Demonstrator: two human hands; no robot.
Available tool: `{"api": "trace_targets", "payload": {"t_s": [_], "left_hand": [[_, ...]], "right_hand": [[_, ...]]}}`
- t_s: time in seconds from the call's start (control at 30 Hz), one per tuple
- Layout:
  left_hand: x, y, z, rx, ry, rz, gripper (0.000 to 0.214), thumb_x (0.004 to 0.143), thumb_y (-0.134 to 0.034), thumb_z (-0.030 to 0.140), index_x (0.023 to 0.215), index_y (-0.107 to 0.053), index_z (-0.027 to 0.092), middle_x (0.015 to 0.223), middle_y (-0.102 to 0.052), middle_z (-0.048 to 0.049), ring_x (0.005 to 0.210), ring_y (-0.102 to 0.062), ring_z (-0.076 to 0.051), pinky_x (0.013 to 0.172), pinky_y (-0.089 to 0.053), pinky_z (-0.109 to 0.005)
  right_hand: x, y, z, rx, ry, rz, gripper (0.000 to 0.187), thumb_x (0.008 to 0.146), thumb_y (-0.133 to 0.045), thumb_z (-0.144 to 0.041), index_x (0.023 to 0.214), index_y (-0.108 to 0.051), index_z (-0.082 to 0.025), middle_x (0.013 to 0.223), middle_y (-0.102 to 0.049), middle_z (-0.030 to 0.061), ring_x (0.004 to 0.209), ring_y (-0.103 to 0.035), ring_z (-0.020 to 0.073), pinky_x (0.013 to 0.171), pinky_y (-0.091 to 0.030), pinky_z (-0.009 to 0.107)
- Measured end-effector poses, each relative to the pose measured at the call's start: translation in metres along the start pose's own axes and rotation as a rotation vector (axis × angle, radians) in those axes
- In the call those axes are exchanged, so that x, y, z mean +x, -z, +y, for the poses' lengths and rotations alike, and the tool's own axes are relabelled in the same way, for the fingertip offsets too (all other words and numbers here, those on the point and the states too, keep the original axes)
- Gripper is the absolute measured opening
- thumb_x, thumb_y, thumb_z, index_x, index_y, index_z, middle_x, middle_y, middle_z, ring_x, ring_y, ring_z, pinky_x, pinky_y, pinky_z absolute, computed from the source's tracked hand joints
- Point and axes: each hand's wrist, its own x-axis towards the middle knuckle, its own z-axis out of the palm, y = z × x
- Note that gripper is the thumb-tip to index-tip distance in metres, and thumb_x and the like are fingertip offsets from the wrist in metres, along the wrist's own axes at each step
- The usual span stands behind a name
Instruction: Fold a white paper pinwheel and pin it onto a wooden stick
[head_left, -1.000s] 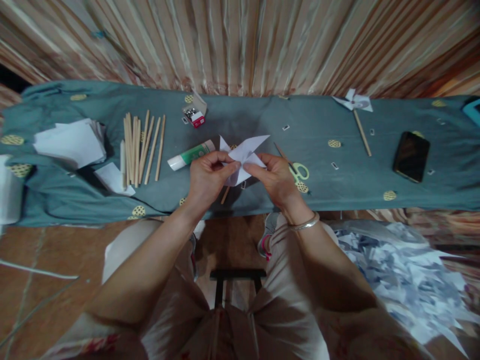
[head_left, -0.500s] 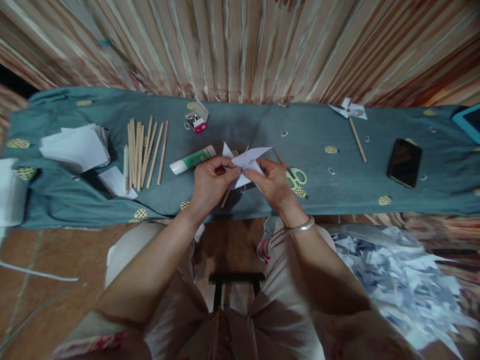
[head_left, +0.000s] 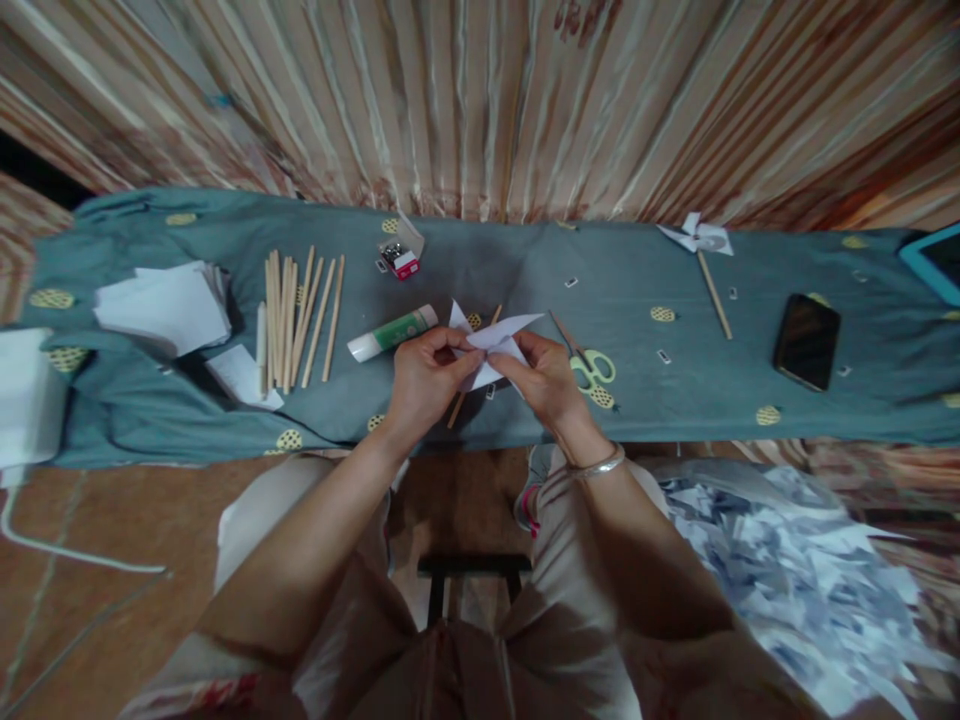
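Between my two hands is a white paper pinwheel [head_left: 501, 330], its blades folded in toward the middle. My left hand [head_left: 429, 375] pinches it from the left, thumb and fingers pressed together near the centre. From the right, my right hand [head_left: 549, 378] grips the paper with its thumb on the folded part. A thin wooden stick [head_left: 455, 410] lies on the cloth beneath the paper, partly hidden by it. Left of my hands rests a green and white glue stick [head_left: 393, 333]. Scissors with light green handles [head_left: 594, 370] lie just right of my right hand.
On the cloth-covered table [head_left: 510, 260] are a small open box of pins [head_left: 403, 262], several wooden sticks [head_left: 289, 320] and a stack of white paper [head_left: 165, 308]. Farther right lie a finished pinwheel [head_left: 712, 285] and a phone [head_left: 808, 342]. Paper scraps [head_left: 795, 570] fill a bag below.
The view has shifted slightly, so the table sits a little lower in the picture. Both hands still hold the paper pinwheel, with hardly any change in their grip.
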Motion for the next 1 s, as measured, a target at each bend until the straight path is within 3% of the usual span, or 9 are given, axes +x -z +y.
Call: {"api": "trace_targets", "payload": {"t_s": [0.23, 0.4, 0.6, 0.77, 1.0], "left_hand": [[-0.001, 0.000, 0.002, 0.035, -0.031, -0.008, 0.015, 0.063, -0.076, 0.027, 0.068, -0.067, 0.017, 0.066, -0.065, 0.0024, 0.057, -0.054, -0.011, 0.056, -0.041, -0.022], [-0.003, 0.000, 0.002, 0.022, -0.061, -0.020, 0.019, 0.067, -0.076, 0.029, 0.079, -0.067, 0.017, 0.075, -0.068, 0.0011, 0.064, -0.059, -0.012, 0.062, -0.046, -0.022], [0.001, 0.000, 0.007, -0.129, -0.063, 0.066, 0.054, 0.058, -0.084, 0.026, 0.108, -0.065, 0.020, 0.110, -0.071, -0.0039, 0.087, -0.068, -0.017, 0.077, -0.054, -0.028], [0.000, 0.002, 0.011, -0.271, 0.154, -0.060, 0.029, 0.060, -0.083, 0.032, 0.082, -0.073, 0.016, 0.082, -0.076, -0.0035, 0.075, -0.068, -0.018, 0.079, -0.055, -0.032], [0.000, 0.006, 0.014, -0.314, 0.204, -0.004, 0.025, 0.054, -0.084, 0.029, 0.074, -0.075, 0.017, 0.077, -0.076, -0.0024, 0.072, -0.068, -0.018, 0.077, -0.055, -0.032]], "right_hand": [[0.003, -0.004, 0.000, 0.013, -0.006, 0.031, 0.015, 0.063, -0.069, -0.031, 0.071, -0.067, -0.018, 0.066, -0.064, -0.0031, 0.065, -0.054, 0.0134, 0.067, -0.043, 0.028], [0.005, -0.011, -0.005, 0.178, -0.070, 0.063, 0.018, 0.059, -0.071, -0.029, 0.073, -0.070, -0.018, 0.069, -0.068, -0.0019, 0.065, -0.057, 0.0145, 0.065, -0.045, 0.028], [0.010, -0.017, -0.005, 0.299, -0.083, 0.119, 0.020, 0.055, -0.075, -0.028, 0.072, -0.073, -0.020, 0.071, -0.071, -0.0005, 0.064, -0.059, 0.0157, 0.064, -0.046, 0.030], [0.011, -0.019, -0.006, 0.308, -0.062, 0.074, 0.017, 0.056, -0.077, -0.029, 0.071, -0.073, -0.021, 0.070, -0.071, -0.0012, 0.065, -0.061, 0.0161, 0.066, -0.047, 0.029], [0.012, -0.023, -0.006, 0.273, -0.065, 0.018, 0.033, 0.059, -0.077, -0.028, 0.091, -0.075, -0.022, 0.084, -0.075, -0.0006, 0.079, -0.067, 0.0183, 0.078, -0.051, 0.031]]}}
